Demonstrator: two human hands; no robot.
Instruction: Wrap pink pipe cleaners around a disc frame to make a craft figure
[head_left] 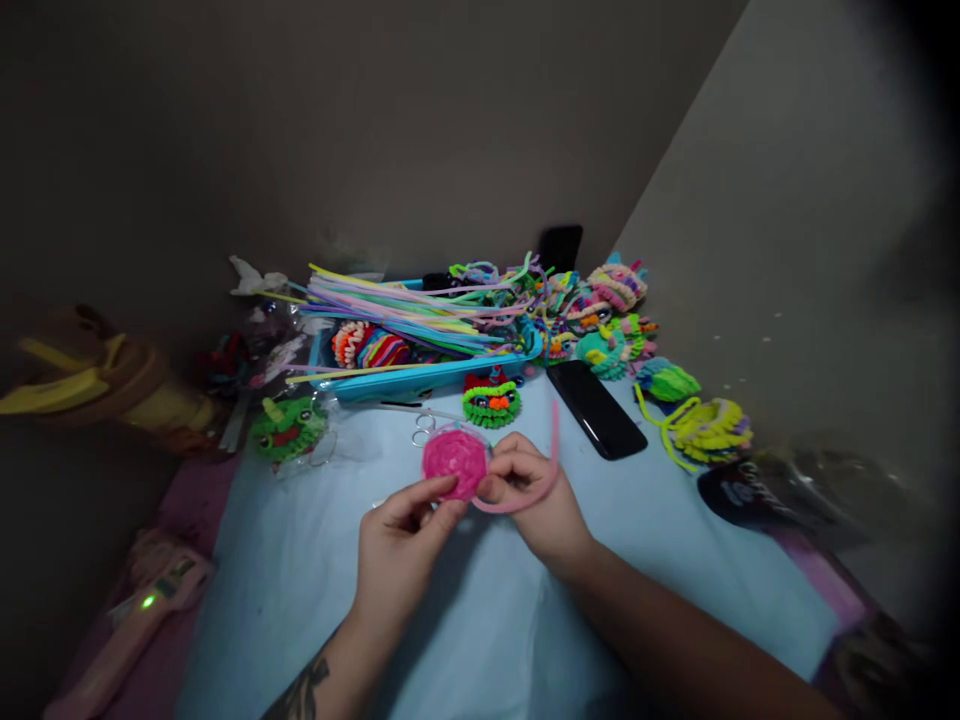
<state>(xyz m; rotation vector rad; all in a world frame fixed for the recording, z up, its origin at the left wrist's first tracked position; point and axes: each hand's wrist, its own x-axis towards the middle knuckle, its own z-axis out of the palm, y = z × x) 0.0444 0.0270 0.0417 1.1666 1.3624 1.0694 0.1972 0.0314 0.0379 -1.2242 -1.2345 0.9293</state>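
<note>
A round pink coil of pipe cleaner [455,462] is held between both my hands above the light blue table cover [300,580]. My left hand [401,545] pinches its lower left edge with thumb and fingers closed. My right hand [534,495] grips its right edge, fingers curled. A loose pink pipe cleaner tail [553,450] runs from the coil, loops round my right hand and sticks upward.
A blue tray [442,372] piled with coloured pipe cleaners [405,310] stands behind. Finished fuzzy figures lie around: green ones [491,402] [289,428], several at back right [611,310]. Scissors [424,428], a black phone [596,408], a pink device [142,610] at left.
</note>
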